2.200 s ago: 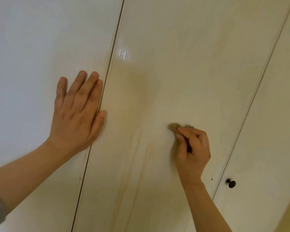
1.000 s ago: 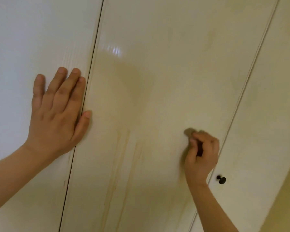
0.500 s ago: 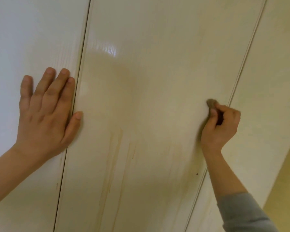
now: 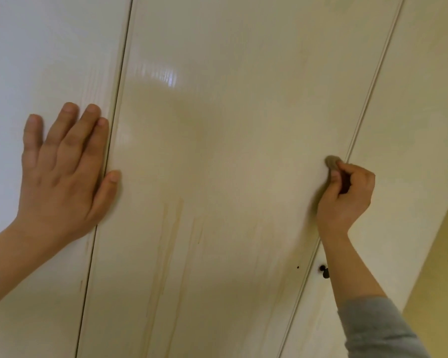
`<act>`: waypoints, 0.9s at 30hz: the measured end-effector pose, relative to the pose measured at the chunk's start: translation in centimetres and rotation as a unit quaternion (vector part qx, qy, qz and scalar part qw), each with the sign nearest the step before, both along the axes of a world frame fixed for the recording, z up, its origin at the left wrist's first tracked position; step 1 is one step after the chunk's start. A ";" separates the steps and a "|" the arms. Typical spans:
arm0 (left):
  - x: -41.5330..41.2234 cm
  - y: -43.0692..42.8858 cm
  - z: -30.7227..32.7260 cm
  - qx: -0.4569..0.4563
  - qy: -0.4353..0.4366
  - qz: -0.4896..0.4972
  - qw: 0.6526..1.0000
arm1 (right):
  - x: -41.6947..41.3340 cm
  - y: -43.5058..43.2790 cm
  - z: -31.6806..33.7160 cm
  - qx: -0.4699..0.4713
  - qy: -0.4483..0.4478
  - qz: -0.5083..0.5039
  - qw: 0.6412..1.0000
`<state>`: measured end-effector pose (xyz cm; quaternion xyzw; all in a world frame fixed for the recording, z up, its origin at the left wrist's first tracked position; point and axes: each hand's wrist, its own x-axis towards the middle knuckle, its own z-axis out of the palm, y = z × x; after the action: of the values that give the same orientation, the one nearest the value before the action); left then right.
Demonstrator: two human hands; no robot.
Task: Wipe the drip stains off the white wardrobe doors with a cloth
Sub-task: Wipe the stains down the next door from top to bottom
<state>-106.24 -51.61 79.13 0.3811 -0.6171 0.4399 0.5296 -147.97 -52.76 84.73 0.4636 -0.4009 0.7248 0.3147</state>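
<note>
Glossy white wardrobe doors fill the view, seen from below. The middle door (image 4: 230,125) carries brownish drip stains (image 4: 171,241) running down its lower half. My right hand (image 4: 347,200) pinches a small greyish cloth (image 4: 331,162) and presses it against the middle door's right edge, beside the seam. Only a small bit of the cloth shows past the fingertips. My left hand (image 4: 60,174) lies flat with straight fingers on the left door (image 4: 36,60), its thumb across the seam onto the middle door.
A small dark knob (image 4: 324,272) sits on the right door (image 4: 411,112), partly behind my right forearm. A tiny dark speck (image 4: 298,267) marks the middle door near it. A yellowish wall (image 4: 445,280) borders the wardrobe at the right.
My right hand carried the cloth from the middle door's centre up and right to its right edge. The left hand stayed flat on the left door; the view shifted slightly.
</note>
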 end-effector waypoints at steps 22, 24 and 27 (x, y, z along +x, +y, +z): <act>-0.9 1.6 -6.0 0.082 -0.019 0.006 0.996 | 3.6 1.0 -7.2 0.017 0.032 0.052 0.998; -1.0 1.3 -6.2 0.073 -0.019 0.012 0.997 | 4.7 1.1 -11.3 0.023 0.051 0.066 0.996; -1.2 1.1 -6.4 0.056 -0.015 0.023 0.998 | 6.3 2.2 -18.1 0.084 0.093 0.111 0.986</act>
<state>-107.48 -50.55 72.77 0.4178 -0.6398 0.4222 0.4877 -141.70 -50.61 66.60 0.5954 -0.3752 0.6728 0.2281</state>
